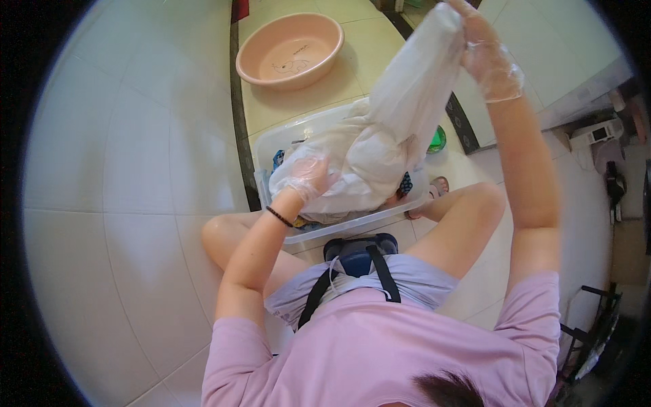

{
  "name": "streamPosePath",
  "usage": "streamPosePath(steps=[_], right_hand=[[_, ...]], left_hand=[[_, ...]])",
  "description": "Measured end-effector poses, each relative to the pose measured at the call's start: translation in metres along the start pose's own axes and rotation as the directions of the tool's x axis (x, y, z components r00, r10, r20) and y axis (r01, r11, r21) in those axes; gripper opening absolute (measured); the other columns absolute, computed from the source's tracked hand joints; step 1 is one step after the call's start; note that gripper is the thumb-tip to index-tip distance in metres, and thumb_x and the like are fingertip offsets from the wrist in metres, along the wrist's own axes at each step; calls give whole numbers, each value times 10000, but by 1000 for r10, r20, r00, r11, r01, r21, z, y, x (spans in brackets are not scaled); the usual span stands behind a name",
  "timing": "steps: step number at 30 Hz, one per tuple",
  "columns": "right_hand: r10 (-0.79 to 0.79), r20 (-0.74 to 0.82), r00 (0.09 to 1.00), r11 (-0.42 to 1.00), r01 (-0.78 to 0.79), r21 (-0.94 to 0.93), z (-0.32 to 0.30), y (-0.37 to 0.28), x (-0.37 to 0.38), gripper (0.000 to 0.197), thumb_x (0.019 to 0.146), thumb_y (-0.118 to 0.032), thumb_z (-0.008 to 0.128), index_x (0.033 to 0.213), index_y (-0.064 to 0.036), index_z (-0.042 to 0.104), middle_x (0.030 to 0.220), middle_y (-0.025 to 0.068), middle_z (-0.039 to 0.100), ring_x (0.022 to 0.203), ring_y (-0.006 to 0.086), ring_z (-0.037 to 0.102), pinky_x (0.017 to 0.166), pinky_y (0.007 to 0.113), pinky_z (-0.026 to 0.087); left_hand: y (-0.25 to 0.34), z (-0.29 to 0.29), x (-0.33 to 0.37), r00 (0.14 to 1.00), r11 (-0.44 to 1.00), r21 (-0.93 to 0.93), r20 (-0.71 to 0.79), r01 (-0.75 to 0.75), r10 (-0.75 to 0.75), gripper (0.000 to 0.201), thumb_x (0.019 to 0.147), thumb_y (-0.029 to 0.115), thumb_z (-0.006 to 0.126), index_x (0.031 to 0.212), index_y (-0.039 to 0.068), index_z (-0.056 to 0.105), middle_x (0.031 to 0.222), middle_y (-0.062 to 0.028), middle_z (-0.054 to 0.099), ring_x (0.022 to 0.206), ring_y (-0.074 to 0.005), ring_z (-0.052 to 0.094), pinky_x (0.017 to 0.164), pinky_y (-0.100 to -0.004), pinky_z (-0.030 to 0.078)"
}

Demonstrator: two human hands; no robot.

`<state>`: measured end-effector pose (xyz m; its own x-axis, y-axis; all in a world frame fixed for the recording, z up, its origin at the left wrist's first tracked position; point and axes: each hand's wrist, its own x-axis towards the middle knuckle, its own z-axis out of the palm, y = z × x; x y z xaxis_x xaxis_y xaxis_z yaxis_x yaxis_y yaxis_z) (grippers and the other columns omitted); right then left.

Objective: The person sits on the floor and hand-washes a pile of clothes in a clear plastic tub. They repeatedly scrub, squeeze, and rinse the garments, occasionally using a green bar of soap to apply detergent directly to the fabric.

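A white garment [380, 152], bunched and wet-looking, spreads over a clear plastic tub [298, 239] between my legs. My right hand [480, 51], in a thin clear glove, is raised to the upper right and closed around one end of the garment, so a long section stretches up from the tub. My left hand [310, 176], gloved the same way, is lower down on the left part of the cloth, its fingers curled into the fabric. Darker patterned clothes [405, 184] show at the tub's edges beneath the white one; most of them are hidden.
Beyond the tub, a pink round basin [291, 54] rests on the tiled floor by the left wall. Something green and round [437, 140] lies right of the tub, near my foot. A black metal rack [590, 332] and a white device [597, 134] stand at the right.
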<state>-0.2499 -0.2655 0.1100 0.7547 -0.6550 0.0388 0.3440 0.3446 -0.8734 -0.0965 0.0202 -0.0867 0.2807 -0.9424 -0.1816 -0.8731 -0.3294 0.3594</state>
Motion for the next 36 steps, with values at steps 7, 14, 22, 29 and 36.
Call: streamPosePath(steps=[7, 14, 22, 29, 36], right_hand=[[-212, 125, 969, 973, 197, 117, 88, -19, -29, 325, 784, -429, 637, 778, -109, 579, 686, 19, 589, 639, 161, 562, 609, 295, 462], [160, 205, 966, 941, -86, -327, -3, 13, -11, 323, 811, -309, 615, 1034, -76, 612, 913, 18, 630, 860, 120, 588, 794, 285, 470], [407, 98, 908, -54, 132, -990, -13, 195, -91, 658, 711, -501, 648, 1152, -47, 469, 1042, 228, 581, 949, 345, 582, 817, 416, 455], [489, 374, 788, -230, 530, -816, 15, 213, -103, 234, 810, -311, 518, 948, -157, 628, 778, 126, 653, 740, 312, 644, 638, 416, 507], [131, -86, 988, -574, 5, -819, -129, 109, -27, 301, 831, -381, 525, 938, -136, 663, 911, 114, 657, 844, 280, 634, 732, 373, 497]], left_hand=[[76, 31, 18, 985, 989, -139, -157, 54, -76, 447, 794, 403, 590, 1013, 15, 553, 902, -219, 604, 843, -349, 590, 716, -432, 457], [4, 51, -31, 1000, 888, -459, -20, -11, 2, 232, 825, 233, 588, 785, 5, 570, 635, -139, 541, 585, -176, 505, 537, -320, 405], [-18, 33, -66, 982, 712, -678, 93, 183, -164, 278, 860, 261, 568, 888, -9, 627, 660, -103, 601, 611, -163, 545, 573, -320, 440], [-14, -28, -69, 993, 885, -462, -118, -48, -8, 252, 846, 231, 584, 814, -15, 621, 665, -127, 602, 582, -162, 548, 543, -307, 436], [-16, -144, -101, 922, 901, -431, -369, -56, -119, 182, 836, 178, 609, 817, 0, 637, 660, -95, 618, 578, -145, 541, 556, -278, 449]])
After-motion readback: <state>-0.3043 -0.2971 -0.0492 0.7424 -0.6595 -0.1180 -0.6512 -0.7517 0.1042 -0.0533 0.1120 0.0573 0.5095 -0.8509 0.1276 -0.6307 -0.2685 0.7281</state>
